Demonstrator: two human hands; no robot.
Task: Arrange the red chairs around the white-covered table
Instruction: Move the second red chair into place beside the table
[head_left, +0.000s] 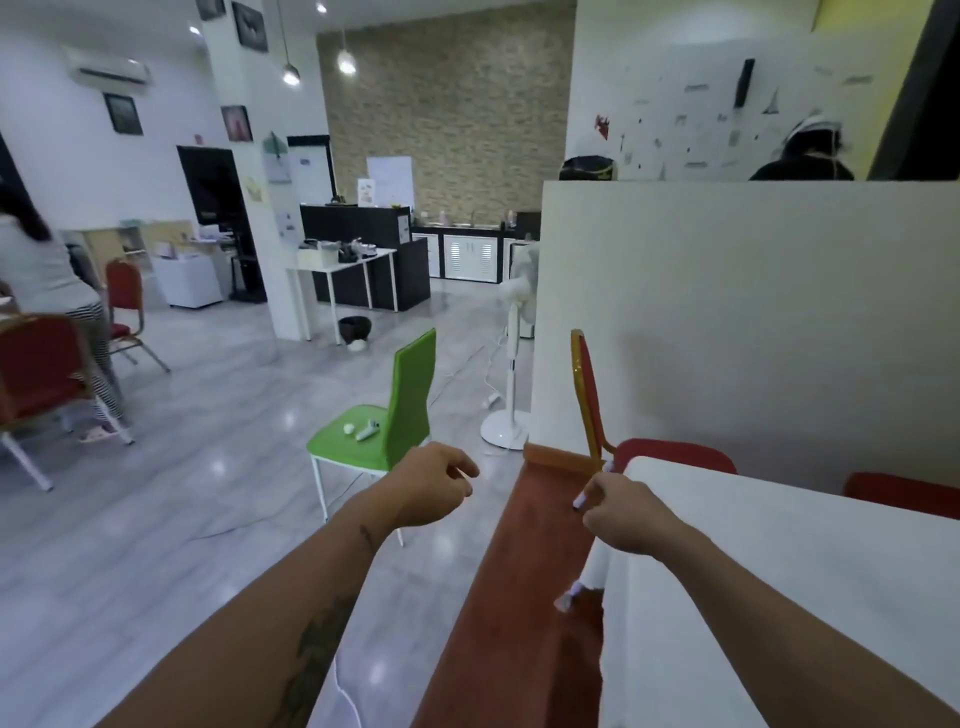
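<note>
The right hand's fingers (592, 493) are curled in toward the palm, the tips down at the top edge of the nearest red chair's back (524, 582) — whether they pinch the fabric or only rest against it cannot be told. The right hand (626, 512) sits just beside the near corner of the white-covered table (810, 561). The left hand (434, 486) is loosely clenched on nothing, hanging in the air on the far side of that chair back from the table, apart from it.

The chair back stands hard against the table's near end, its right edge touching the hanging cloth. A second red chair (613, 431) is at the table's far corner, seat tucked toward it, and a third red seat (904, 493) shows along the table's far side. Two more red chairs (36, 364) stand well away from the table, across the floor to the left, beside another person (47, 280).

The risks, as I judge them: with only one hand near the chair, a pull could swing it crooked or drag the tablecloth along with the frame, since cloth and chair touch. A green chair (389, 415) stands near the table's end, with small white items on its seat, and a fan (511, 364) with a trailing cord stands beyond — a chair swung wide could knock either.
</note>
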